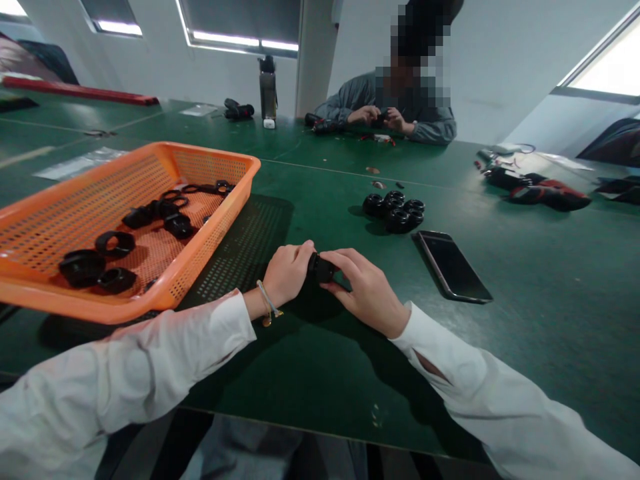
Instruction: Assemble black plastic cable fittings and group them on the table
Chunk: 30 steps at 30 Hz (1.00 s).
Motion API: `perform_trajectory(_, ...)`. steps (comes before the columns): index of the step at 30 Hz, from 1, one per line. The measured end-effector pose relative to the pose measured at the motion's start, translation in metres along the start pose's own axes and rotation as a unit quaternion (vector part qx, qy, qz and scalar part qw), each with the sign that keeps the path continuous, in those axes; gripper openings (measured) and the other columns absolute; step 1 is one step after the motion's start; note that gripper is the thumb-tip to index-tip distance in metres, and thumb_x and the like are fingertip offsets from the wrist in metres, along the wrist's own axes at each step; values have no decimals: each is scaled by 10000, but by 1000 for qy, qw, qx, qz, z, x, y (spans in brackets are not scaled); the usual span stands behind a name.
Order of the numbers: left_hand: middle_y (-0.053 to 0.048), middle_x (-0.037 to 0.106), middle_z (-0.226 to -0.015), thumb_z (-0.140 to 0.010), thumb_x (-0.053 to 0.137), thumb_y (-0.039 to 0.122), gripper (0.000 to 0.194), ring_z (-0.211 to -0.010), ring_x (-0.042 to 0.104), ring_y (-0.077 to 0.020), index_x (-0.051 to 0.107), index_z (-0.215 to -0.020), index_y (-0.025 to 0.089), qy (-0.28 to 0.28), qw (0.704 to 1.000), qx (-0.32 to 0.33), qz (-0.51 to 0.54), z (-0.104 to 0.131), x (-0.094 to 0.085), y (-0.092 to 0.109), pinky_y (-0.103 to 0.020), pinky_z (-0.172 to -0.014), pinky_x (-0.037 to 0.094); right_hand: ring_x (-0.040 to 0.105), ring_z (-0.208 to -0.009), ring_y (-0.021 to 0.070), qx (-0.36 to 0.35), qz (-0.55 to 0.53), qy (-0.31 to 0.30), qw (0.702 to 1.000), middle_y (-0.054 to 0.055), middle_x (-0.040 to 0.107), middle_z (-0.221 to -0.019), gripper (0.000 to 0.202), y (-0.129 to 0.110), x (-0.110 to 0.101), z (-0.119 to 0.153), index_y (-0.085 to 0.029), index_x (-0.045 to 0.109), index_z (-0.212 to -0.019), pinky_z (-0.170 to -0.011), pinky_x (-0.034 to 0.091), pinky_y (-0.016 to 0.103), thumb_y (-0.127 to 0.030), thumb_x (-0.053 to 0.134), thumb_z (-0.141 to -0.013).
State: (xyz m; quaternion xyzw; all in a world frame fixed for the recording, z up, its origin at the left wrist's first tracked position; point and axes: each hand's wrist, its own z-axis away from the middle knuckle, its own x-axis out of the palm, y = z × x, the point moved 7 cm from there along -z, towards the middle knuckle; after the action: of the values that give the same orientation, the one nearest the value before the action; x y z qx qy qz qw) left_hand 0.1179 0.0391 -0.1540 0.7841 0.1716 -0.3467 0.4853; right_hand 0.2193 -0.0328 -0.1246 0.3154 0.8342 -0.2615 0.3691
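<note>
Just above the green table, my two hands meet around a small black cylindrical part (324,269). My left hand (286,272) is closed on its left end, with the fingers partly hidden behind the hand. From the right, my right hand (367,287) pinches the same part between thumb and fingers. Beyond my hands sits a cluster of black ring-shaped parts (395,211). On my left stands an orange perforated basket (207,155); black rings (115,244) and other black pieces lie scattered in it.
A phone (454,267) lies right of my hands. Power tools (550,192) rest at the far right. Across the green table (540,333), a person (435,117) in grey sleeves handles a small dark object. A dark upright device (269,93) stands at the back.
</note>
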Motion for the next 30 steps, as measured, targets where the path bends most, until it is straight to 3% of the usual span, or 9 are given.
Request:
perform_trajectory(5,-97,705,-790,-888,381,157,271,-705,637,-200,650,-905,123,31,966,135,-219,4,6,6,-305,-651,481,625,-866,245,-27,48,-9,998,119,644,-968,307,-5,1,-1,-159,440,-1174,-722,549,388,-234,519,-887)
perform_trajectory(9,-99,696,-749,-888,408,145,239,-676,642,-213,645,-895,116,65,940,176,-283,7,9,7,-310,-613,491,621,-785,253,-54,95,-21,994,135,652,-925,310,-9,5,-1,-126,429,-1176,-688,542,405,-286,472,-913)
perform_trajectory(15,-77,692,-708,-890,422,146,236,-626,629,-183,653,-850,115,102,928,211,-289,10,7,12,-280,-574,480,619,-767,257,-50,93,-23,994,155,654,-936,333,-8,9,0,-108,431,-1163,-678,533,413,-350,414,-935)
perform_trajectory(22,-100,689,-705,-914,367,163,303,-622,628,-189,650,-823,106,93,933,214,-275,10,5,14,-288,-567,467,652,-857,268,34,7,-19,999,163,666,-992,352,-1,12,2,-131,445,-1125,-727,536,412,-422,379,-938)
perform_trajectory(30,-123,687,-709,-918,342,179,338,-618,626,-200,657,-837,85,67,944,194,-259,7,4,14,-297,-557,456,664,-838,246,132,-72,-41,988,126,677,-957,235,6,16,2,-144,471,-1076,-700,522,358,-306,433,-909)
